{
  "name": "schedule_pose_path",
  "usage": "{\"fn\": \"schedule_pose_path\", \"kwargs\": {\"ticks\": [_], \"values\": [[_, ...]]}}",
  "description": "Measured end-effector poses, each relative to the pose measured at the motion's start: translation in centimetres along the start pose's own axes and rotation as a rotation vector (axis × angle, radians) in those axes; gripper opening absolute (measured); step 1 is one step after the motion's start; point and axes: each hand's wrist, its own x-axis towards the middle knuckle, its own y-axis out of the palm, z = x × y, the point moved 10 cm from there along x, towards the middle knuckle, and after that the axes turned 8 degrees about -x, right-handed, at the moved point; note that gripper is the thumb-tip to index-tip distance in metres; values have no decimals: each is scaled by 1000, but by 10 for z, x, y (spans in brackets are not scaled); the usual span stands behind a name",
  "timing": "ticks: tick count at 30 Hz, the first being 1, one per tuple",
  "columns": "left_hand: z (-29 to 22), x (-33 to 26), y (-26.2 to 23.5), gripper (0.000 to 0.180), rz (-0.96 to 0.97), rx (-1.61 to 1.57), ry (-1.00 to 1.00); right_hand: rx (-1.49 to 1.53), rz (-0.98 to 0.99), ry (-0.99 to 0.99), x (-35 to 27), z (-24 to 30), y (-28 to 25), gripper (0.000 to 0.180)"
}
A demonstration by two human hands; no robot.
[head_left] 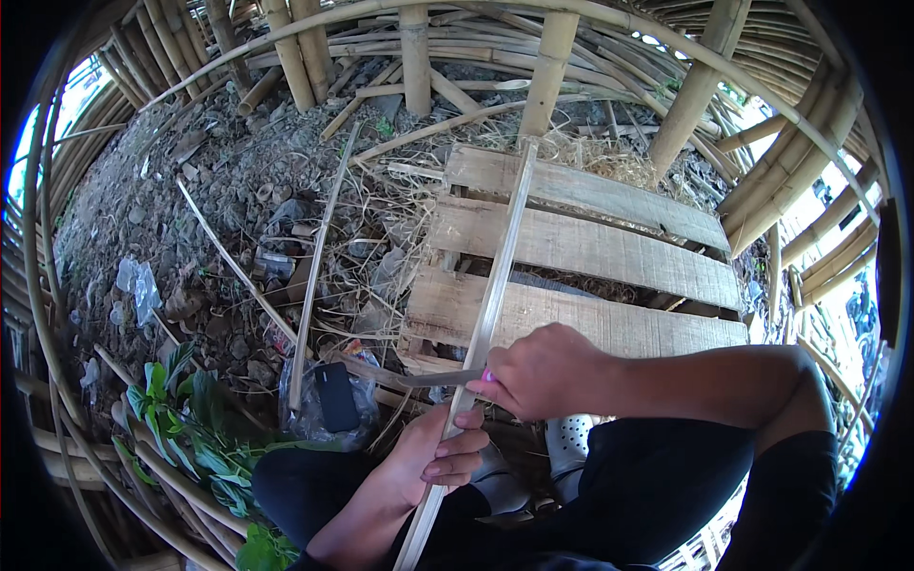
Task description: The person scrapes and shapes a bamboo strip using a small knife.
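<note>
**Bamboo strip (497,285) in left grip, knife (438,378) across it from the right**

Left grip (430,455): closed, fingers curled round the strip, low in the view. Right grip (547,374): closed on the knife handle, only a bit of pink showing at the fingers. Blade points left and crosses the strip just above the left grip (can't tell from this angle how deep the edge sits, if at all).

Strip position: long, pale, slanted. Lower end runs off the bottom of the view between the legs; upper part passes over the slatted wooden platform (590,249), far end lining up with the foot of a bamboo post (549,71). Can't tell whether that end touches anything.

Around it: platform is low, rough planks with gaps, ahead and to the right. Dry straw (609,162) behind its far edge. Left of it, littered soil with two loose strips, a thicker one (319,271) and a thinner one (231,255), well apart at their far ends. Black phone-like slab (336,397) on a clear plastic bag (367,400), near the thicker strip's lower end. Green leafy stems (205,443) lower left, beside the left knee. Grey shoes (569,440) below the hands, one with round holes.
</note>
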Motion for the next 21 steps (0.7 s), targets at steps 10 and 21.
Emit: {"fn": "schedule_pose_path", "kwargs": {"ticks": [10,21], "values": [[-4,-2,-6,31,-204,204,64,-99,-45,-52,4,-11,-2,59],[-4,-5,-5,31,-296,327,77,-32,75,254,13,-72,-12,59]]}}
